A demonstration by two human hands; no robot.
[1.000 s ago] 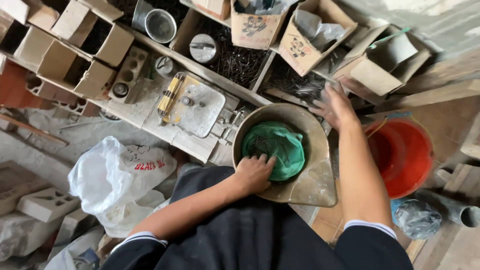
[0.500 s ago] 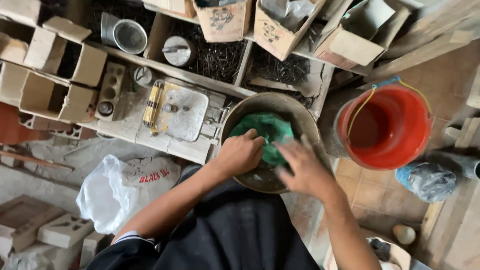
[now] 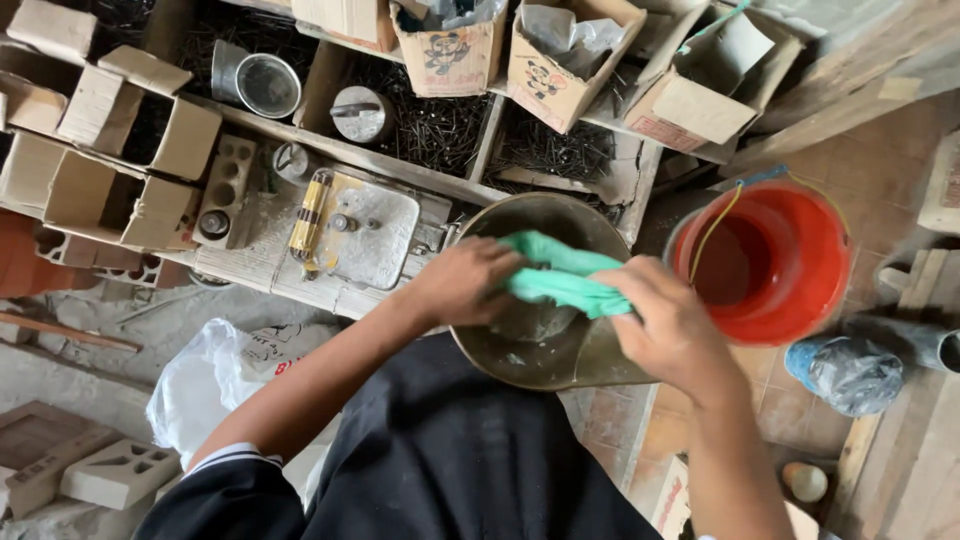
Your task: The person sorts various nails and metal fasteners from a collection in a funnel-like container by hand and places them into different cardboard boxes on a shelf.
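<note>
Both hands are gripping a green cloth (image 3: 560, 282), one at each end. The left hand (image 3: 462, 283) is closing its fingers around the cloth's left end, and the right hand (image 3: 668, 322) is bunching the right end in a curled fist, so the cloth is stretching between them in a twisted band. The cloth is hanging just above the inside of a round metal pan (image 3: 545, 300), a dull, stained bowl with a flat lip on its near right side; the left hand is reaching down inside the bowl, while the right hand is sitting over the rim.

Just to the right of the pan a red bucket (image 3: 790, 262) is standing on the tiled floor, with a thin yellow and blue handle arching over its rim. Near the bucket's lower right a knotted bluish plastic bag (image 3: 848, 372) is lying on the floor. To the left of the pan a worn metal scale (image 3: 360, 232) with a brass bar is resting on a dusty shelf. Behind it, wooden bins of dark nails (image 3: 440, 130) are running across, with open cardboard boxes (image 3: 565, 55) sitting above them. A white plastic bag (image 3: 205, 385) is lying at lower left, beside the person's dark sleeve.
</note>
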